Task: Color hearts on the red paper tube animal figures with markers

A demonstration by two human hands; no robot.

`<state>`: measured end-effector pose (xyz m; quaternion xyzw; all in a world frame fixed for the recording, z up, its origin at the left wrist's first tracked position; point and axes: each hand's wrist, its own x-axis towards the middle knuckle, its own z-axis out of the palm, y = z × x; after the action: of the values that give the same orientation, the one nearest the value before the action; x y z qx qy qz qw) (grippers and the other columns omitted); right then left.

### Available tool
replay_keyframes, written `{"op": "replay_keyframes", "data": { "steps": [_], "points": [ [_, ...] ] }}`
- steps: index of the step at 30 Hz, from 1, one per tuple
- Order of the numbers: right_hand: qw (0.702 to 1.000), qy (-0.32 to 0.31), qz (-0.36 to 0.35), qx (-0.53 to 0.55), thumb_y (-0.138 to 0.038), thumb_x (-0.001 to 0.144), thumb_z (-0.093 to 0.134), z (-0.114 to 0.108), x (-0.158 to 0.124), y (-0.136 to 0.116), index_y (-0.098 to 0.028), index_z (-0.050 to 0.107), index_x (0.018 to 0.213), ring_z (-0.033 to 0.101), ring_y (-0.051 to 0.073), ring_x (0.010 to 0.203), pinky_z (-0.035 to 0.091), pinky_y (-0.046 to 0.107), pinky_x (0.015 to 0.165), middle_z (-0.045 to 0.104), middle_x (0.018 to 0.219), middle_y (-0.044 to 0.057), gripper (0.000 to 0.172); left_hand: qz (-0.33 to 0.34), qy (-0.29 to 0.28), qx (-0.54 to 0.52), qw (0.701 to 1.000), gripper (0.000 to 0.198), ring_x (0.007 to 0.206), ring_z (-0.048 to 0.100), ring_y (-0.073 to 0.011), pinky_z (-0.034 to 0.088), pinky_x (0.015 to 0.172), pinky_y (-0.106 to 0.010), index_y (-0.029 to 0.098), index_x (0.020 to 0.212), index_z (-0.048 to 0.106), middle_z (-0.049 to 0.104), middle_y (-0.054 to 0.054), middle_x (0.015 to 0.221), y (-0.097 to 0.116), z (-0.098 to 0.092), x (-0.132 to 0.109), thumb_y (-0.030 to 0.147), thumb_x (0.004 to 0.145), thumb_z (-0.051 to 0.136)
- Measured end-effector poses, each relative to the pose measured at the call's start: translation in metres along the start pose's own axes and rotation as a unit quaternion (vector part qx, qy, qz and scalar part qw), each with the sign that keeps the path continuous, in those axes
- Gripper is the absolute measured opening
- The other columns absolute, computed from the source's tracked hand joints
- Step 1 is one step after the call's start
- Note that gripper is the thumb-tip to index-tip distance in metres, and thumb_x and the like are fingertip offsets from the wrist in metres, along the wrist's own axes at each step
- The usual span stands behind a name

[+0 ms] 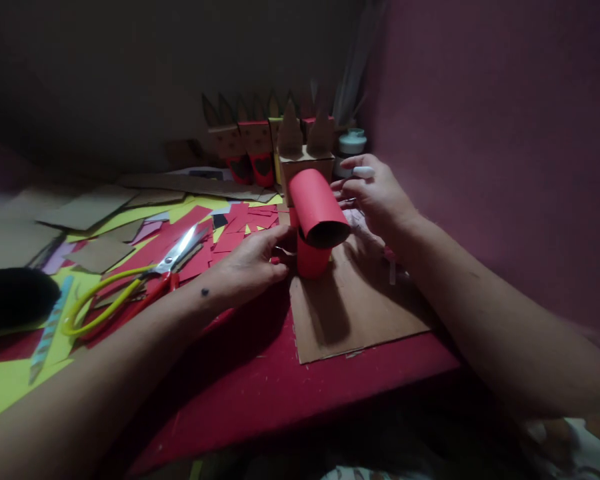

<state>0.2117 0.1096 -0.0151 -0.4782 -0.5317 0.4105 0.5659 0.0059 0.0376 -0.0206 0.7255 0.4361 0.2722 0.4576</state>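
A figure stands upright on a flat brown cardboard piece (370, 307). It has a cardboard box head (307, 157) with two pointed ears and a lower red paper tube (313, 260). Across its front, a second red tube (317, 200) juts toward me, its dark open end tipped down. My left hand (260, 260) is beside the lower tube, fingers curved and apart; whether its fingertips touch the figure is unclear. On the other side, my right hand (375, 193) has its fingers spread by the box and upper tube. A white band-like thing (363, 172) shows on one finger.
Yellow-handled scissors (130, 287) lie among red paper scraps (245, 220) at left, near a striped pencil (53, 327) and a dark rounded object (17, 300). Several similar eared figures (255, 143) and a teal-lidded jar (353, 141) stand behind. A purple wall (505, 147) borders the right.
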Motion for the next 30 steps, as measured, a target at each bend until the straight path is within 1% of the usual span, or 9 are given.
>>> {"op": "replay_keyframes", "data": {
  "steps": [4, 8, 10, 12, 15, 18, 23, 26, 30],
  "points": [
    [1.000, 0.010, -0.005, -0.001, -0.003, 0.065, 0.053, 0.000, -0.001, 0.000, -0.023, 0.051, 0.096, 0.061, 0.014, 0.064, 0.051, 0.027, 0.055, 0.063, 0.078, -0.002, 0.037, -0.013, 0.000, 0.024, 1.000, 0.037, 0.102, 0.070, -0.0252, 0.056, 0.088, -0.037, 0.016, 0.109, 0.071, 0.077, -0.008, 0.110, 0.002, -0.002, -0.001, 0.015, 0.073, 0.065],
    [1.000, 0.003, -0.015, -0.002, -0.009, 0.066, 0.058, -0.002, 0.000, 0.003, -0.024, 0.053, 0.097, 0.064, 0.017, 0.068, 0.054, 0.031, 0.058, 0.065, 0.079, -0.001, 0.035, -0.021, 0.011, 0.080, 0.997, 0.038, 0.089, 0.070, -0.0215, 0.055, 0.081, -0.035, 0.015, 0.110, 0.072, 0.078, -0.007, 0.101, 0.002, -0.001, -0.001, 0.009, 0.075, 0.059],
    [1.000, 0.004, -0.021, -0.007, -0.011, 0.065, 0.060, -0.003, 0.001, 0.004, -0.025, 0.053, 0.096, 0.064, 0.018, 0.068, 0.055, 0.033, 0.059, 0.065, 0.080, -0.001, 0.034, -0.010, 0.019, 0.107, 0.994, 0.039, 0.087, 0.069, -0.0212, 0.054, 0.079, -0.035, 0.016, 0.111, 0.073, 0.078, -0.007, 0.101, 0.000, -0.002, 0.000, 0.008, 0.075, 0.058],
    [1.000, 0.006, -0.025, -0.010, -0.013, 0.065, 0.060, -0.004, 0.001, 0.004, -0.025, 0.052, 0.096, 0.064, 0.018, 0.067, 0.055, 0.033, 0.059, 0.064, 0.080, -0.001, 0.034, 0.008, 0.023, 0.125, 0.992, 0.040, 0.090, 0.069, -0.0223, 0.054, 0.081, -0.036, 0.016, 0.110, 0.073, 0.078, -0.008, 0.103, -0.003, -0.003, 0.000, 0.009, 0.074, 0.059],
    [0.999, 0.005, -0.036, -0.007, -0.015, 0.065, 0.058, -0.005, 0.000, 0.004, -0.025, 0.051, 0.097, 0.065, 0.018, 0.067, 0.056, 0.034, 0.061, 0.065, 0.081, 0.000, 0.035, 0.018, 0.028, 0.138, 0.990, 0.036, 0.089, 0.070, -0.0226, 0.054, 0.080, -0.036, 0.017, 0.107, 0.074, 0.079, -0.007, 0.099, -0.006, -0.005, 0.001, 0.010, 0.075, 0.060],
    [0.999, 0.007, -0.050, -0.001, -0.017, 0.065, 0.057, -0.005, -0.002, 0.006, -0.025, 0.051, 0.099, 0.064, 0.017, 0.066, 0.056, 0.034, 0.060, 0.066, 0.081, -0.001, 0.035, 0.009, 0.033, 0.127, 0.991, 0.032, 0.083, 0.070, -0.0210, 0.053, 0.073, -0.033, 0.017, 0.104, 0.075, 0.078, -0.006, 0.093, -0.008, -0.006, 0.002, 0.012, 0.076, 0.060],
    [0.997, 0.016, -0.074, 0.016, -0.018, 0.064, 0.058, -0.004, -0.002, 0.008, -0.024, 0.052, 0.099, 0.065, 0.016, 0.064, 0.056, 0.033, 0.060, 0.066, 0.080, -0.002, 0.036, 0.021, 0.031, 0.113, 0.993, 0.029, 0.085, 0.071, -0.0223, 0.054, 0.075, -0.034, 0.019, 0.100, 0.074, 0.078, -0.006, 0.094, -0.013, -0.007, 0.002, 0.013, 0.075, 0.060],
    [0.995, 0.030, -0.083, 0.035, -0.016, 0.063, 0.056, -0.003, 0.000, 0.007, -0.024, 0.051, 0.101, 0.067, 0.015, 0.064, 0.057, 0.032, 0.061, 0.067, 0.080, -0.002, 0.039, 0.027, 0.021, 0.088, 0.996, 0.033, 0.087, 0.072, -0.0229, 0.056, 0.076, -0.036, 0.019, 0.105, 0.073, 0.078, -0.007, 0.098, -0.015, -0.004, 0.001, 0.014, 0.075, 0.061],
    [0.991, 0.063, -0.102, 0.056, -0.017, 0.065, 0.054, -0.002, 0.001, 0.004, -0.025, 0.048, 0.104, 0.067, 0.014, 0.058, 0.056, 0.030, 0.057, 0.068, 0.081, -0.004, 0.040, 0.023, 0.015, -0.007, 1.000, 0.043, 0.098, 0.072, -0.0268, 0.058, 0.081, -0.039, 0.020, 0.117, 0.068, 0.077, -0.009, 0.112, -0.016, 0.004, 0.000, 0.019, 0.074, 0.070]
  ]
}}
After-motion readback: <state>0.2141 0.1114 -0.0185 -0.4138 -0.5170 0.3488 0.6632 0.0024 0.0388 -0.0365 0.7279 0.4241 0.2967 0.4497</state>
